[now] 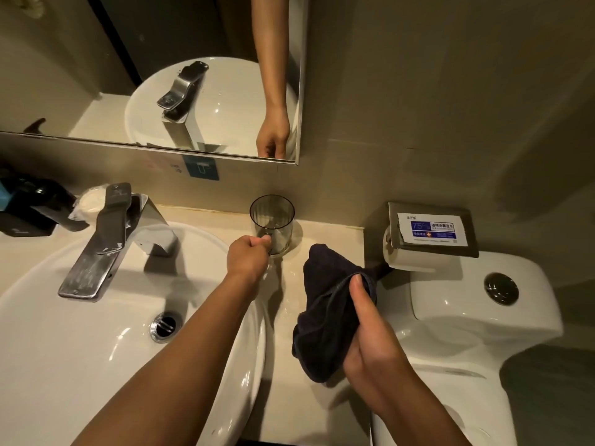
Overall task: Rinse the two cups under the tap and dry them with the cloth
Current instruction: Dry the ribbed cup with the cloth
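Left hand (pixel 248 257), centre of the frame, curled into a loose fist with thumb and forefinger pinched on the lower wall of the cup (pixel 272 220), a clear smoky tumbler that stands upright on the counter (pixel 325 233) close to the back wall; whether the other fingers touch the glass cannot be told. Only this one cup is visible. A thin film of water shines on the counter just below and to the right of the cup. Right hand (pixel 370 342), lower right of centre, closed around a bunched dark cloth (pixel 328 310), the thumb pressed flat along the outside of the fabric and the remaining fingers wrapped beneath it; the cloth rises above the hand to a peak and hangs below it in a fold, held above the counter and apart from the cup. Both forearms enter from the bottom edge of the frame, the left one crossing the right rim of the white basin (pixel 96 349), which fills the lower left. The basin's drain (pixel 165 326) lies near its middle, and the chrome tap (pixel 106 243) reaches over it from the upper left, with no water seen running. Behind the tap, at the left edge, sit a wrapped bar of soap (pixel 91 201) and a dark tray (pixel 29 207). A mirror (pixel 96 59) covers the upper left. On the right stand a toilet cistern (pixel 467 294) and, above it, a metal paper holder (pixel 431 230).
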